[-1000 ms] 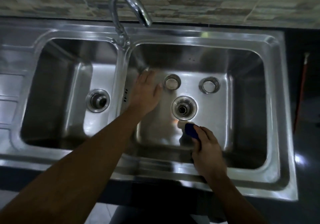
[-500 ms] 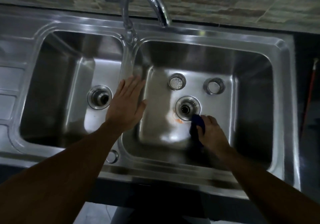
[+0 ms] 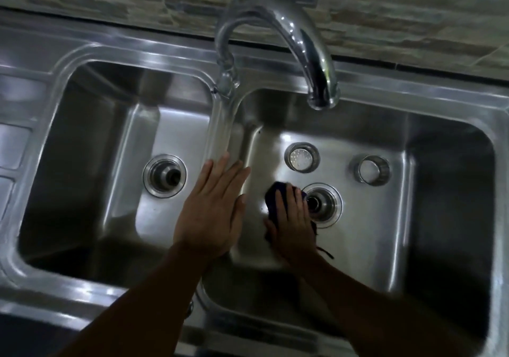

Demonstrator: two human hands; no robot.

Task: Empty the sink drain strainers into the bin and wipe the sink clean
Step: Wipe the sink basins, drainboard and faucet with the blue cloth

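Left hand (image 3: 212,208) flat and open on the divider, likely bracing. Right hand (image 3: 293,219) presses a dark cloth (image 3: 275,194) on the right basin floor, frame centre, touching the drain (image 3: 321,203). Two strainers (image 3: 301,157) sit just beyond; open floor to the right. Faucet (image 3: 275,39) at top.

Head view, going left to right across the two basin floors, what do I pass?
left basin drain → left hand → dark cloth under right hand → right basin drain → open strainer ring
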